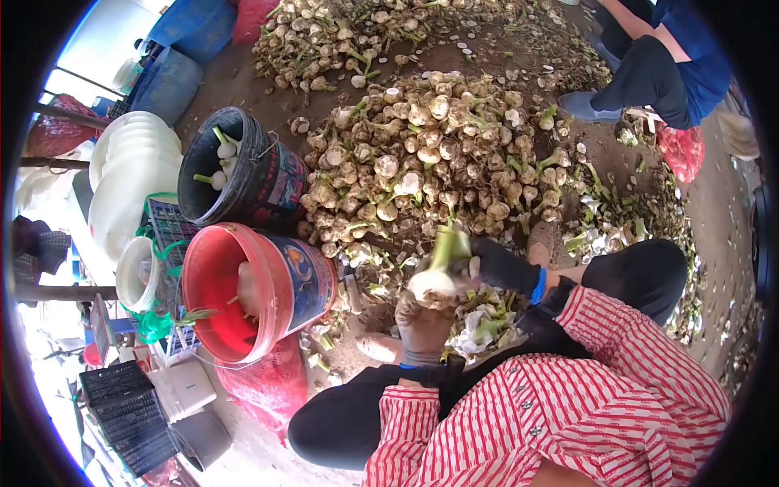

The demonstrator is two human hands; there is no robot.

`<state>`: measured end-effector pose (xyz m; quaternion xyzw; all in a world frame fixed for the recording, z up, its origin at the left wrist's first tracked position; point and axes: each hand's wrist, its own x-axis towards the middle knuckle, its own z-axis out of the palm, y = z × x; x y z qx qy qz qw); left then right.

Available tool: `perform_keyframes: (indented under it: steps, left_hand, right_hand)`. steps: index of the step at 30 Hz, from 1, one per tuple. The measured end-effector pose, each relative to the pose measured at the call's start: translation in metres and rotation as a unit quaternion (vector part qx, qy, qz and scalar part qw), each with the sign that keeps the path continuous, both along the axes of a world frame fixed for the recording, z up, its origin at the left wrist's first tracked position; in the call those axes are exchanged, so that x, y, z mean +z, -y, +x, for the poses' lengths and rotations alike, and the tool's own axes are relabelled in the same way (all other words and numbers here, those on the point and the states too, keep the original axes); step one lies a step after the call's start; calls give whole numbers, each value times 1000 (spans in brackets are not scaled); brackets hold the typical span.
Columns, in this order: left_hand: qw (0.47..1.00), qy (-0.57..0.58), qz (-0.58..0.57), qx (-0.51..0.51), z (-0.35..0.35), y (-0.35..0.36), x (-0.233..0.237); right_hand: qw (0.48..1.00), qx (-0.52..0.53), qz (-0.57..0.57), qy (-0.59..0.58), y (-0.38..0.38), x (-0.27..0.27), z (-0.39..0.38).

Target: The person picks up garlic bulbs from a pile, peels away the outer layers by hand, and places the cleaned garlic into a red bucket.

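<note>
My left hand (pixel 423 328), in a soiled tan glove, is closed around a white garlic bulb (pixel 432 290) with its thick green stalk pointing up and away from me. My right hand (pixel 505 266), in a dark glove with a blue band at the wrist, is right beside the stalk. Its fingers are bent and closed. What they grip is blurred and hard to make out. Just beyond both hands rises a large heap of untrimmed garlic (pixel 430 146) with dry roots and stems. Peeled skins and green leaf scraps (pixel 487 325) lie on the ground between my legs.
To my left stand a red bucket (pixel 217 345) and a black bucket (pixel 195 203), each with some cleaned garlic inside. A red mesh sack (pixel 272 381) lies below them. Black crates (pixel 126 414) are farther left. Another person (pixel 677 73) sits at the upper right.
</note>
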<state>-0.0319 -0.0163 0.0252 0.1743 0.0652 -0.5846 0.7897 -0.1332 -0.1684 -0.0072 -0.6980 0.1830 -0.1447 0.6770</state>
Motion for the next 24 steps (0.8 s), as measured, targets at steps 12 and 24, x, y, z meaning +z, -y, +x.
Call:
perform_keyframes:
  steps: [12, 24]
  left_hand:
    - [863, 406, 295, 52, -1, 5, -16]
    - [931, 343, 119, -32, 1, 1, 8]
  right_hand:
    - [988, -82, -118, -61, -19, 20, 11]
    - [957, 248, -59, 140, 14, -4, -26]
